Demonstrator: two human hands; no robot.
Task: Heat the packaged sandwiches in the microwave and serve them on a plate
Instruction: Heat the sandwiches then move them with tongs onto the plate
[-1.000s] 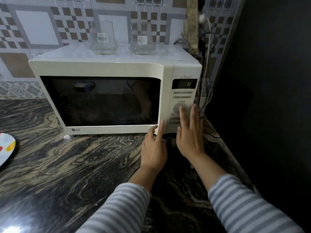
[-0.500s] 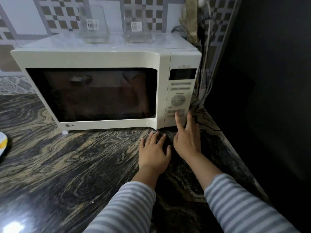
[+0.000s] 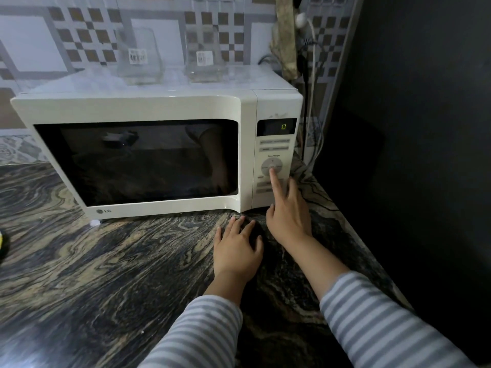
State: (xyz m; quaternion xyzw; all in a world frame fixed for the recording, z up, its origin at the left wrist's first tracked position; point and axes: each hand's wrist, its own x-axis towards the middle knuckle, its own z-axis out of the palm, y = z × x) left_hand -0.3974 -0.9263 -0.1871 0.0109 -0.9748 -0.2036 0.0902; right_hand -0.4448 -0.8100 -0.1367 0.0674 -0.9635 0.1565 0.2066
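Striped sleeves (image 3: 382, 325) enter from the 6 o'clock edge, grey and white, one on each forearm. Beneath them lies the desk (image 3: 106, 266), a dark stone slab with swirling tan veins. The left hand (image 3: 236, 248) rests palm down on that slab, its grip wide, fingers loosely spread and holding nothing; the fingertips stop just short of the microwave's front edge. Just beside it, toward 3 o'clock, the right hand (image 3: 288, 216) is raised off the stone. Its index finger (image 3: 273, 181) is stretched out and the tip touches the centre of the round dial pad (image 3: 271, 166) on the control panel, while the other fingers curl back, so this grip holds nothing either.

At the 9 o'clock edge a sliver of a plate (image 3: 2, 244) with a yellow mark shows, mostly out of view.

The microwave (image 3: 148, 110) stands past the hands, cream-white, with an LG badge at the lower left corner of its door. The door is closed, and its dark glass window (image 3: 138, 160) shows only reflections; whether the sandwiches are inside cannot be told. Above the dial, the display (image 3: 276, 126) shows a green 0.

On the microwave's top, toward 12 o'clock, stand two clear glass containers (image 3: 139, 57) with barcode stickers, side by side but apart. Behind them is a patterned tile wall (image 3: 32, 43), and cables (image 3: 312, 75) hang down at 1 o'clock beside a dark wall.
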